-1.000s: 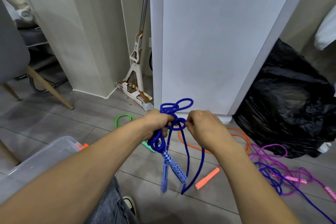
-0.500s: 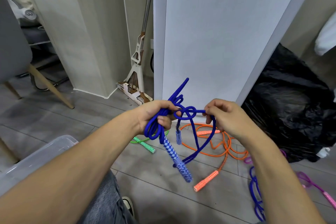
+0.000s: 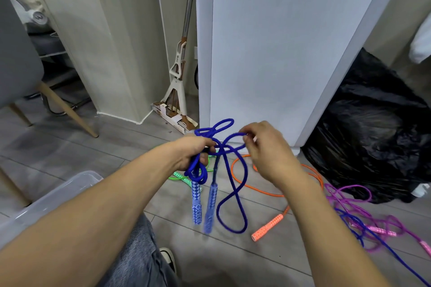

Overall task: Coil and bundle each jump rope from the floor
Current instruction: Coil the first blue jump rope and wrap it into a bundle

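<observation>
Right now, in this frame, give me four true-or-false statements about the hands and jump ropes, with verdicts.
1. The left hand grips the coiled blue jump rope. True.
2. The right hand holds nothing. False: it pinches a strand of that rope.
3. The orange jump rope lies on the floor. True.
4. The blue handles rest on the floor. False: they hang below the left hand.

Blue handles (image 3: 211, 207) motion-blurred; green rope (image 3: 180, 176) mostly hidden behind left hand (image 3: 191, 151).
</observation>
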